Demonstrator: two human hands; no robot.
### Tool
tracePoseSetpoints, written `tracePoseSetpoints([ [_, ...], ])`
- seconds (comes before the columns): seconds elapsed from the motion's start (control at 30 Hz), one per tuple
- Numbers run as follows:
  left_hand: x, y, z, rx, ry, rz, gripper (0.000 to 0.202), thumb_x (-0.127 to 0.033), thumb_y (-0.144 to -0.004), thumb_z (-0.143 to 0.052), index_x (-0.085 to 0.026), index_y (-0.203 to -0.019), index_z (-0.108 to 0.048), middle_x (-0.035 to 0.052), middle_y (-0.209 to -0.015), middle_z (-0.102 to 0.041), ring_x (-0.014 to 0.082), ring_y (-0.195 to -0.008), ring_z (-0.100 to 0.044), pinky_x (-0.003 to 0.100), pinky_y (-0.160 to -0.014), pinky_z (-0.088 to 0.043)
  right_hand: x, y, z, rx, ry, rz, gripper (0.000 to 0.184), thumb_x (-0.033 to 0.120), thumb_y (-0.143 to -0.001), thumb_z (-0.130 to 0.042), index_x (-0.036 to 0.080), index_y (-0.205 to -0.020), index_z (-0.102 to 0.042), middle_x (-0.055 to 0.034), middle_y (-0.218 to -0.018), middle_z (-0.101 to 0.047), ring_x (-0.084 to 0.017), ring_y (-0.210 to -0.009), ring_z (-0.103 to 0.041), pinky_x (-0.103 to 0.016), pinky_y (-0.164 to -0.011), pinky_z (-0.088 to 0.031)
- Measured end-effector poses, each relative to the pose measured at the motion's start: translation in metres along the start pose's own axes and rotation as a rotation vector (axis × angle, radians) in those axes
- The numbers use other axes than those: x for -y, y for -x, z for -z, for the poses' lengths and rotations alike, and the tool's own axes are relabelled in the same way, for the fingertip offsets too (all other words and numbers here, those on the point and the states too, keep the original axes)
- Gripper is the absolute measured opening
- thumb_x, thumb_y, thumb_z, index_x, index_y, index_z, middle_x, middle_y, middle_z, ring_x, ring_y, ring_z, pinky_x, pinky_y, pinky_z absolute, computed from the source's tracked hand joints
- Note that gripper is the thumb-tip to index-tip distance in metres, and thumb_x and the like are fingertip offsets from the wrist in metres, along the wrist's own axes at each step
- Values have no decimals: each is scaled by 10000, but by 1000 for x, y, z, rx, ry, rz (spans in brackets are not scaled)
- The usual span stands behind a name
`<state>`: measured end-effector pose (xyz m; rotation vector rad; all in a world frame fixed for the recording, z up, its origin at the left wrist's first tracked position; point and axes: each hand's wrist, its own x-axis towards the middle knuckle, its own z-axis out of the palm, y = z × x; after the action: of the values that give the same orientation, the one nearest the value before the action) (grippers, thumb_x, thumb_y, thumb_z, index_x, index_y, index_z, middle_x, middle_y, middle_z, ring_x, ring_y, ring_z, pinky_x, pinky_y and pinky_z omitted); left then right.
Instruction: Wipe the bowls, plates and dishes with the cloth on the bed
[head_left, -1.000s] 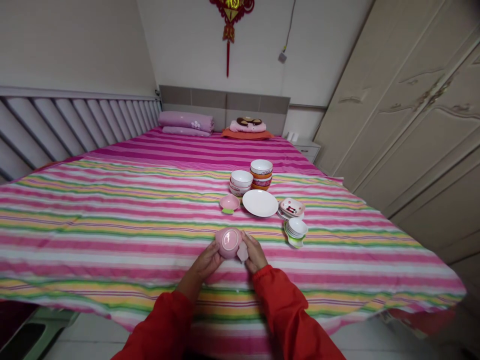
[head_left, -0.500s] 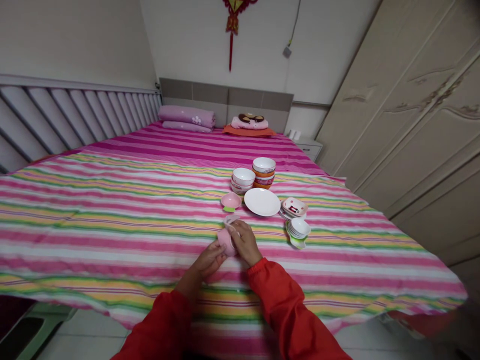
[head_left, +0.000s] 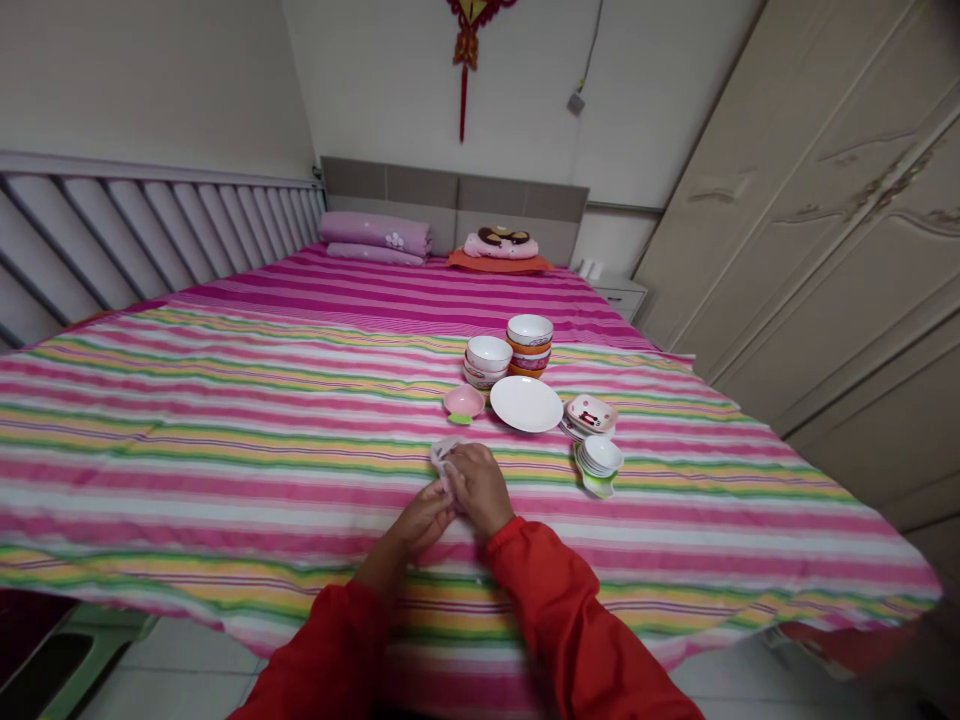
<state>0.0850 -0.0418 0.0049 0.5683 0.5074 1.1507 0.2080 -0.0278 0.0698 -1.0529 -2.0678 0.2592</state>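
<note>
Both my hands are together above the striped sheet, near the front of the bed. My left hand (head_left: 424,517) is closed on a small pink bowl, which is now almost wholly hidden by the fingers and a cloth. A thin whitish cloth (head_left: 444,452) sticks out past my right hand (head_left: 481,487), whose fingers are curled round it and press it against the bowl. Just beyond them lies a pink dish (head_left: 463,402) with a green tab. To its right is a large white plate (head_left: 526,404).
Behind the plate stand stacked white bowls (head_left: 489,354) and a taller stack of white and orange bowls (head_left: 529,346). Right of it are square patterned dishes (head_left: 592,413) and small white bowls (head_left: 602,455) on a green-edged dish (head_left: 598,486). A railing (head_left: 172,215) lines the left.
My right hand has moved slightly left and turned over the pink bowl, with the cloth. The bowl, plainly visible before, is now mostly covered. My left hand has hardly moved.
</note>
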Motion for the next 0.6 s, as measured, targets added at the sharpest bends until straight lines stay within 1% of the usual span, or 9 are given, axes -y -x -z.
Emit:
tracePoseSetpoints([
  [0.1,-2,2,-3,-13,-4,14,271,-124,-732,-697,-137,-1000,-662,91,-927,-716,198,-946,-648,340,-927,-452,-15,-6,-7,-89,-169,-148,284,275,-937,-424,189,-979,-691,-71,-999,-672,-193,-983,-562,-347,-910,-395],
  [0.17,-3,2,-5,-19,4,11,312,-124,-738,-689,-145,-1047,-652,92,-951,-719,214,-994,-638,362,-958,-437,-24,-2,-12,-171,-296,-255,311,324,-932,-424,176,-982,-693,-84,-1035,-670,-199,-994,-578,-343,-902,-417],
  [0.27,-4,2,-6,0,11,10,337,-131,-764,-662,-129,-1100,-635,97,-986,-718,240,-1042,-624,372,-976,-427,-30,16,-16,-275,-440,-416,375,382,-934,-404,152,-1083,-659,-110,-1102,-652,-216,-1037,-582,-357,-911,-444],
  [0.33,-4,1,-6,2,17,8,342,-130,-775,-650,-116,-1116,-627,100,-990,-719,239,-1026,-633,365,-969,-436,-27,33,-19,-318,-469,-469,405,392,-943,-384,147,-1163,-620,-127,-1174,-622,-230,-1099,-561,-385,-951,-435],
  [0.4,-4,0,-6,-9,30,-1,355,-133,-784,-642,-116,-1137,-614,103,-990,-720,218,-987,-649,347,-954,-452,-21,50,-23,-343,-432,-463,420,376,-955,-362,149,-1242,-569,-148,-1268,-567,-244,-1183,-512,-422,-1004,-401],
  [0.5,-4,-2,-4,-41,53,-18,359,-133,-799,-625,-134,-1158,-599,94,-982,-724,177,-937,-665,301,-929,-469,-10,76,-35,-355,-255,-414,437,310,-966,-322,152,-1345,-471,-176,-1363,-478,-269,-1278,-424,-486,-1039,-364],
  [0.57,-2,-4,-1,-94,89,-13,342,-117,-800,-620,-147,-1140,-604,75,-955,-728,153,-906,-669,269,-911,-476,-5,91,-43,-319,-111,-338,450,240,-954,-307,164,-1382,-421,-178,-1383,-445,-285,-1299,-390,-526,-1026,-371],
  [0.6,-2,-5,1,-127,112,0,322,-109,-796,-621,-149,-1115,-613,63,-926,-730,144,-878,-673,258,-896,-482,-4,97,-47,-290,-48,-277,465,204,-938,-309,176,-1391,-409,-172,-1385,-436,-292,-1302,-378,-543,-1017,-376],
])
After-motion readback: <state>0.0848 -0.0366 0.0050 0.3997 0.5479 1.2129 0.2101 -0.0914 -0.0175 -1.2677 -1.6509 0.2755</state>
